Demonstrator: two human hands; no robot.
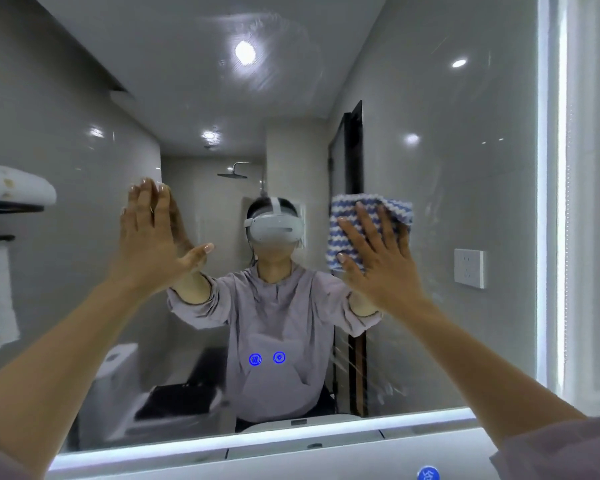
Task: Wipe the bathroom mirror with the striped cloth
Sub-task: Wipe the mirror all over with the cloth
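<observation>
The bathroom mirror [430,161] fills most of the view, with faint wipe streaks near its top and water drops at the lower right. My right hand [374,251] presses the blue-and-white striped cloth [392,209] flat against the glass right of centre, fingers spread and straight. My left hand [149,233] lies flat on the mirror left of centre, fingers straight and pointing up, holding nothing. Both arms reach up from the bottom corners.
A lit strip [548,202] edges the mirror on the right and along the bottom. Two blue touch icons [267,358] glow low on the glass. A towel rack [4,209] with white towels hangs at the left. A person with a headset is reflected in the middle.
</observation>
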